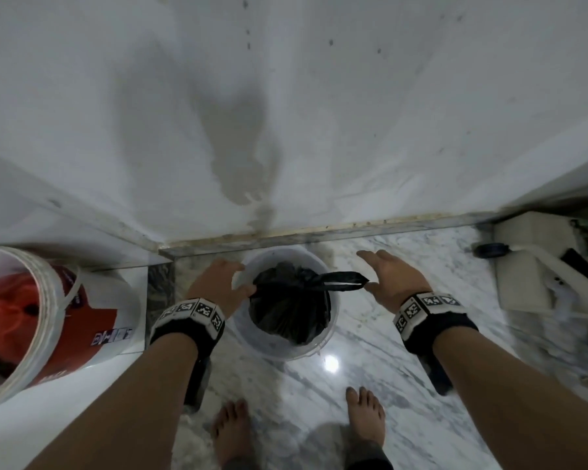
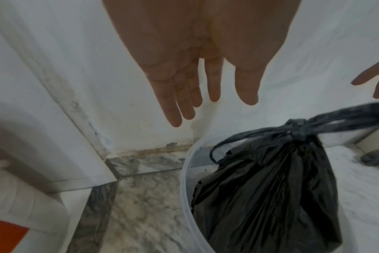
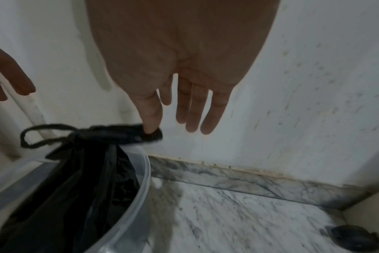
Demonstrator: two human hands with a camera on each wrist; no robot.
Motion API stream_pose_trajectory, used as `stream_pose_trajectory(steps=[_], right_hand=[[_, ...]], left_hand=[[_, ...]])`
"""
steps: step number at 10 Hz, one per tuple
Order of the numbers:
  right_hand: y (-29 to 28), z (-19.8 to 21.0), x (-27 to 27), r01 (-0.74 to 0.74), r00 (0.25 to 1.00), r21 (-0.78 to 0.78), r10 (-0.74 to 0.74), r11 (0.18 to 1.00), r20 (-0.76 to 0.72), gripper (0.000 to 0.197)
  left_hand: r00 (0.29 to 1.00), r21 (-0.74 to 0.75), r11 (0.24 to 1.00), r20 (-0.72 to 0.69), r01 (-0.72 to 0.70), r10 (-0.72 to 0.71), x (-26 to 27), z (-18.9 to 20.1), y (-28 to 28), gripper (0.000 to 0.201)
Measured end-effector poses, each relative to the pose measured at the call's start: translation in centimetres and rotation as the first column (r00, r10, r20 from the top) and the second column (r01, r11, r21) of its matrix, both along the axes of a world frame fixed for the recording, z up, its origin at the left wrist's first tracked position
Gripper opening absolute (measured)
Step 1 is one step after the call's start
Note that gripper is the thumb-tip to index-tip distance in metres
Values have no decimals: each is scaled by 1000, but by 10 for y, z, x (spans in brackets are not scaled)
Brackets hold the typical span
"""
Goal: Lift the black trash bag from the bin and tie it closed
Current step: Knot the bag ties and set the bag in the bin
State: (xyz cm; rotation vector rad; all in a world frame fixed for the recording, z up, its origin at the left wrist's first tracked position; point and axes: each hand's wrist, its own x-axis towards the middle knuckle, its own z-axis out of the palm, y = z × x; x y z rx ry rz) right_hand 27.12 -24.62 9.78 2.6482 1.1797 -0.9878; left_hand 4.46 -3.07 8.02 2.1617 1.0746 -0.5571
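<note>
A black trash bag (image 1: 287, 307) sits inside a small translucent white bin (image 1: 333, 320) on the marble floor by the wall. Its neck is tied in a knot (image 2: 299, 131), with one thin loop (image 2: 225, 145) hanging left and a longer loop (image 1: 345, 281) sticking out to the right. My left hand (image 1: 223, 278) hovers open over the bin's left rim, fingers straight and apart from the bag (image 2: 270, 188). My right hand (image 1: 387, 274) is open to the right of the bin. Its thumb tip (image 3: 150, 126) touches the end of the long loop (image 3: 123, 132).
A white bucket (image 1: 53, 300) with a red label and orange contents stands on a raised white ledge at the left. The stained white wall (image 1: 286, 130) rises just behind the bin. Cream-coloured objects (image 1: 530, 283) and a black round piece (image 1: 491, 250) lie at the right. My bare feet (image 1: 233, 432) stand below.
</note>
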Motion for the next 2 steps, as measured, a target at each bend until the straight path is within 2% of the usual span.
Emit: stream_pose_trajectory(steps=[2], right_hand=[[1, 96, -19, -6, 999, 28, 7, 1000, -45, 62]], left_hand=[[998, 57, 996, -11, 66, -65, -12, 96, -10, 44]])
